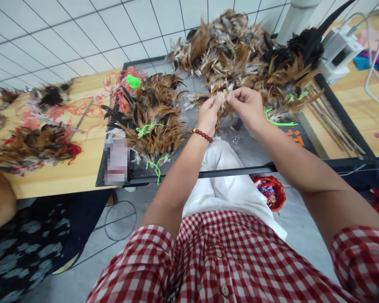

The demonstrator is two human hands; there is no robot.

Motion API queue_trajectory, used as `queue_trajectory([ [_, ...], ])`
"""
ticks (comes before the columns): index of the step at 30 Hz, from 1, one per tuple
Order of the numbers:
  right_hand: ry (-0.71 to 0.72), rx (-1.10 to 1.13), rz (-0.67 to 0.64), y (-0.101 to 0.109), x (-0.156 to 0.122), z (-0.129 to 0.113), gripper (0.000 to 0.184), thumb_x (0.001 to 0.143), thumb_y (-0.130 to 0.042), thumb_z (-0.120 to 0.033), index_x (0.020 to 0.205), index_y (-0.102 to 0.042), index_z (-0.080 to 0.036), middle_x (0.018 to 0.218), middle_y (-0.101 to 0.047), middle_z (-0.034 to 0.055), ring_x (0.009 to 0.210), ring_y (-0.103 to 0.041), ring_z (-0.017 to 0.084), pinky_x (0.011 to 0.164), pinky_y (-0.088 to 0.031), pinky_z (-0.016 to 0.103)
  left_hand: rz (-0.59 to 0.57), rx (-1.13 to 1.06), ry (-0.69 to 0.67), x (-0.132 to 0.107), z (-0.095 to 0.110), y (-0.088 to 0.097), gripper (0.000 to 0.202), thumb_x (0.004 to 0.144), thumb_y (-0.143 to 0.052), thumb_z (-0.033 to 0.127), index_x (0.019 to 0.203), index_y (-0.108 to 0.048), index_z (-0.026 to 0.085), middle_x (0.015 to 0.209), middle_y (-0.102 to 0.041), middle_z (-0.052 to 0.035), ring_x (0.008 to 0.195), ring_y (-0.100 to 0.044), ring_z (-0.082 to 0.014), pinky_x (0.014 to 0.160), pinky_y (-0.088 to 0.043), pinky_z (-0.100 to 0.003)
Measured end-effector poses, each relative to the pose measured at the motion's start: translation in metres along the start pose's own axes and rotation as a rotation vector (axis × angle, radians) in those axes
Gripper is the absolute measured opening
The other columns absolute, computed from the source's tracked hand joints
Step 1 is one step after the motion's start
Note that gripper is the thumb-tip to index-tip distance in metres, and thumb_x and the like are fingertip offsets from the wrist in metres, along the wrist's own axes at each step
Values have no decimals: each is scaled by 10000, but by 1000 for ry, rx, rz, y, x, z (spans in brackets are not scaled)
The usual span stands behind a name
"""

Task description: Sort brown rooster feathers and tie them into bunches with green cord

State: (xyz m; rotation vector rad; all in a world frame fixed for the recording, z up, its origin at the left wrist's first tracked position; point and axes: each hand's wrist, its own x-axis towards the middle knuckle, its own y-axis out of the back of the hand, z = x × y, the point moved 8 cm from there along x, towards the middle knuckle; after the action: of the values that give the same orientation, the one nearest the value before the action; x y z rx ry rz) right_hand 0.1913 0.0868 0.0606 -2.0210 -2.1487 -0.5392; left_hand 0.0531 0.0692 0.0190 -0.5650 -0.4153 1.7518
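Note:
Over the glass-topped part of the table, my left hand point(209, 112) pinches pale, fluffy feather ends point(223, 93) between thumb and fingertips. My right hand point(249, 106) is closed on the same feathers from the other side, thumb against fingers. How many feathers they hold cannot be made out. Just beyond both hands rises a large heap of loose brown, white and black feathers point(227, 52). Left of my left hand lie feather bundles point(156, 111) with bright green string point(148, 128) around them. More green string point(279, 123) lies right of my right wrist.
A black frame point(233, 171) edges the glass. Thin sticks point(334, 118) lie at right, near a white device point(339, 52) with cables. Red string point(85, 105) and more feather bundles point(31, 145) lie at left, beside another person's arm point(0, 200). A red basket point(273, 193) stands below.

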Motion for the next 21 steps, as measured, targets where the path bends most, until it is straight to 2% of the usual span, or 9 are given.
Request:
queue_trajectory([
  [3, -47, 25, -34, -4, -2, 0, 432, 777, -904, -586, 732, -669, -226, 663, -614, 0, 643, -572, 151, 597, -508, 313, -25, 14, -37, 2, 1, 0, 239, 956, -763, 413, 914, -744, 178, 866, -746, 4, 1015, -764, -155, 915, -599, -289],
  [8, -55, 28, -84, -10, -6, -6, 429, 790, -894, -590, 710, -675, -229, 635, -611, 1, 626, -569, 157, 604, -506, 324, 47, -15, -12, 0, 5, 6, 273, 938, -777, 453, 915, -734, 184, 891, -736, -20, 1017, -765, -178, 891, -603, -302],
  [10, -48, 11, -83, -9, -6, -7, 450, 814, -860, -629, 709, -677, -231, 626, -612, 2, 636, -584, 164, 629, -521, 331, 61, -20, -16, -4, 11, 6, 245, 943, -776, 412, 881, -727, 180, 872, -725, -18, 969, -760, -168, 872, -601, -297],
  [12, -40, -5, -79, -7, -6, -8, 469, 833, -831, -655, 710, -675, -230, 625, -611, 6, 655, -604, 174, 647, -527, 338, 43, -23, -44, -8, 20, 3, 228, 992, -715, 300, 810, -712, 163, 828, -710, -6, 830, -723, -112, 831, -585, -260],
  [15, -31, -21, -101, -6, -6, -9, 469, 845, -815, -657, 713, -667, -232, 634, -605, 11, 677, -617, 187, 646, -512, 341, -6, -37, -72, -10, 27, 0, 319, 1041, -602, 175, 736, -688, 146, 797, -707, 3, 695, -650, -53, 821, -572, -229],
  [21, -16, -77, -150, -9, -9, -15, 419, 834, -842, -588, 669, -655, -250, 624, -599, 12, 655, -579, 191, 645, -521, 363, 17, 0, -36, 6, 10, 9, 209, 983, -730, 347, 880, -722, 165, 897, -747, -21, 1051, -766, -170, 955, -604, -324],
])
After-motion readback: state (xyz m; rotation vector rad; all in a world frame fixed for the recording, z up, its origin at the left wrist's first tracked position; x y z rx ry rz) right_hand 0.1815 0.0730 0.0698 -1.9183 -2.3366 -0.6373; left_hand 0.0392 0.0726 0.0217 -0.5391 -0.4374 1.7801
